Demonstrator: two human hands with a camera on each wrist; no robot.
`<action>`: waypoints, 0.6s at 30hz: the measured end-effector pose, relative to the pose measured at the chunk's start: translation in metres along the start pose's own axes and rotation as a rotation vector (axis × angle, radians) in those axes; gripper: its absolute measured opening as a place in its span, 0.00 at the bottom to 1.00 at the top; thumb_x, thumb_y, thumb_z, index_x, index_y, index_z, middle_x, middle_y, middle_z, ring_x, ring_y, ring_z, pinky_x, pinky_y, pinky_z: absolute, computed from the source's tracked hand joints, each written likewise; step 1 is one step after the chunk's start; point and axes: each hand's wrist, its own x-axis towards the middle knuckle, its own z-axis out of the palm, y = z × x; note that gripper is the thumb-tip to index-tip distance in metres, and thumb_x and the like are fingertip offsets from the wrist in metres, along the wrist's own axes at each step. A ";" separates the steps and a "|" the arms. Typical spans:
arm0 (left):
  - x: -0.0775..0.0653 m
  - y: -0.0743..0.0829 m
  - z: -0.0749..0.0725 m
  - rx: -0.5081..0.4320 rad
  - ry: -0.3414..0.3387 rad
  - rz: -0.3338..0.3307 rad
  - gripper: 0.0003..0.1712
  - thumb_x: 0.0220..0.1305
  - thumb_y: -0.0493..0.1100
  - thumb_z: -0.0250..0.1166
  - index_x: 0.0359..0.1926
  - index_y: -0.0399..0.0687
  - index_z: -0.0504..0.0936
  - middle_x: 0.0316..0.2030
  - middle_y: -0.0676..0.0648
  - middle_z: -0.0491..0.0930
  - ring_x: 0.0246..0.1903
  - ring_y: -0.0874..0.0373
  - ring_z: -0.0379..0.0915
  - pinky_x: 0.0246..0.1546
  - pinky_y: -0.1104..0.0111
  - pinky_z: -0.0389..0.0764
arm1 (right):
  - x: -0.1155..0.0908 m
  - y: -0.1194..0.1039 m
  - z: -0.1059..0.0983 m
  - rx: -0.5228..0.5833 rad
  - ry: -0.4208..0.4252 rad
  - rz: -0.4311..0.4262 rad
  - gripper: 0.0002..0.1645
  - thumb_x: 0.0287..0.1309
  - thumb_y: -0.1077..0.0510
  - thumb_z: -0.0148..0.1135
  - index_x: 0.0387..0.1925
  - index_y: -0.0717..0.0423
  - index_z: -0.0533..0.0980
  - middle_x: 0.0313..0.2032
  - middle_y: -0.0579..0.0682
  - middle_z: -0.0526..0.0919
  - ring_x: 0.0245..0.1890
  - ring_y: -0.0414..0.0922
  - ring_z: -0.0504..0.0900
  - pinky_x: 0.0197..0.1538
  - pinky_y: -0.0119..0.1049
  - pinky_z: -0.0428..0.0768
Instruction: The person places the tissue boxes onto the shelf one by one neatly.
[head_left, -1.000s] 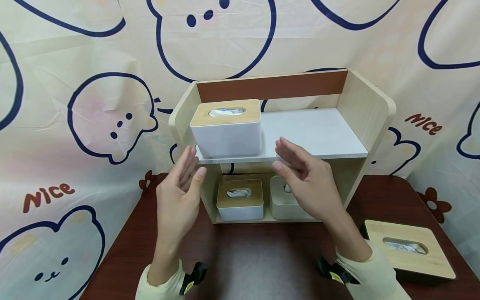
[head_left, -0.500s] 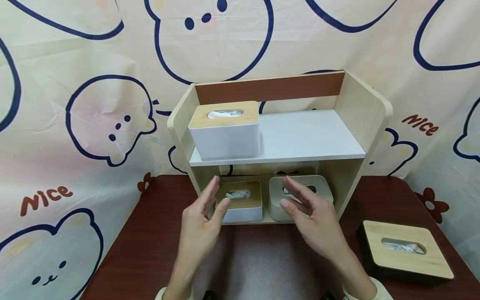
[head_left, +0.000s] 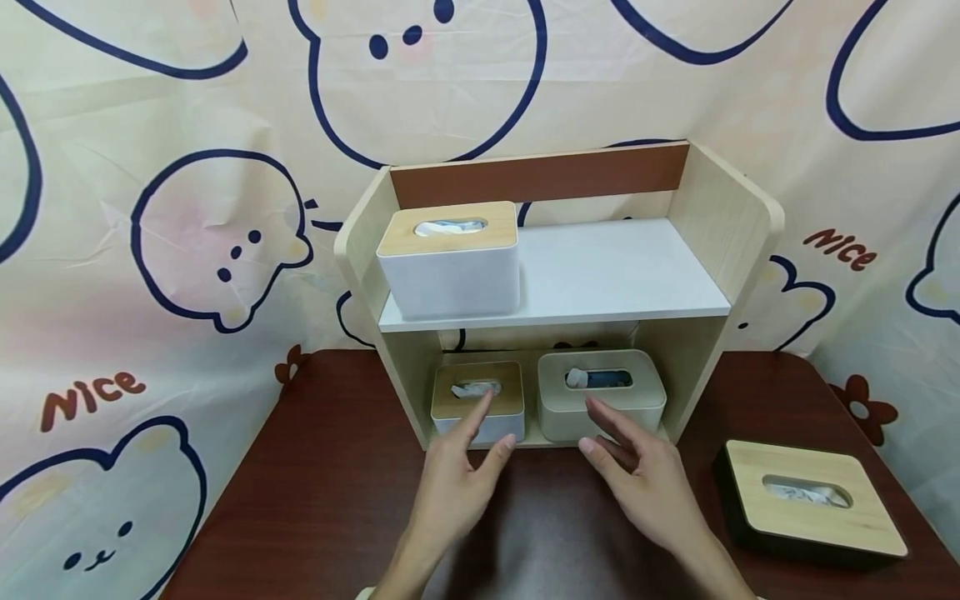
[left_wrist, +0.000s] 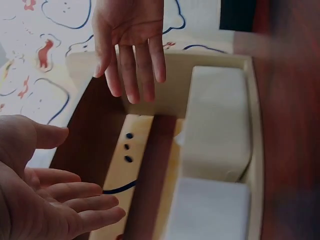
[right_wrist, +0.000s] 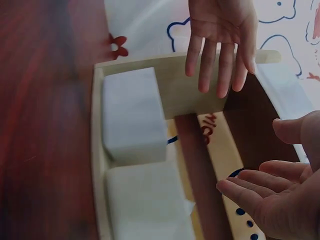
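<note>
My left hand (head_left: 450, 492) is in front of the lower shelf with its fingers extended, near a small white tissue box with a wooden lid (head_left: 444, 408). Close by on the right, my right hand (head_left: 648, 487) is held in front of a pale grey-green tissue box (head_left: 558, 417). Neither hand holds anything. Both boxes stand side by side on the lower level of a small two-tier shelf (head_left: 622, 271). In the left wrist view, both palms, the left (left_wrist: 55, 200) and the right (left_wrist: 132, 30), show bare. The right wrist view also shows spread, empty fingers.
A larger white tissue box with a wooden lid (head_left: 450, 279) stands at the left of the upper tier. To the right, a black tissue box with a wooden lid (head_left: 817, 492) lies on the dark brown table (head_left: 300, 500). A patterned cloth (head_left: 187, 108) hangs behind.
Both hands have come down from beside the upper tissue box to in front of the lower boxes, and the left hand has shifted right, closer to the right hand. The boxes stay put.
</note>
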 end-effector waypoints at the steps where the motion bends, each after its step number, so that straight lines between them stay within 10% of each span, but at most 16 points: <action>1: 0.000 0.000 0.004 -0.002 -0.012 -0.002 0.35 0.74 0.45 0.71 0.78 0.46 0.73 0.73 0.43 0.77 0.70 0.45 0.77 0.67 0.46 0.81 | -0.002 0.003 -0.001 -0.001 0.006 0.012 0.29 0.72 0.61 0.69 0.72 0.57 0.77 0.67 0.62 0.83 0.57 0.34 0.86 0.55 0.23 0.85; 12: 0.002 0.004 0.034 -0.060 -0.097 -0.042 0.36 0.76 0.50 0.69 0.78 0.42 0.72 0.74 0.41 0.75 0.73 0.45 0.73 0.72 0.45 0.76 | -0.012 0.021 -0.018 -0.170 -0.013 0.118 0.30 0.75 0.51 0.68 0.73 0.53 0.76 0.68 0.55 0.83 0.62 0.42 0.85 0.54 0.16 0.81; 18: 0.002 0.013 0.057 -0.080 -0.175 -0.042 0.40 0.75 0.50 0.70 0.80 0.39 0.68 0.76 0.40 0.71 0.76 0.45 0.70 0.75 0.46 0.73 | -0.025 0.039 -0.046 -0.289 0.030 0.127 0.31 0.74 0.50 0.69 0.74 0.51 0.76 0.67 0.56 0.84 0.60 0.19 0.76 0.53 0.09 0.74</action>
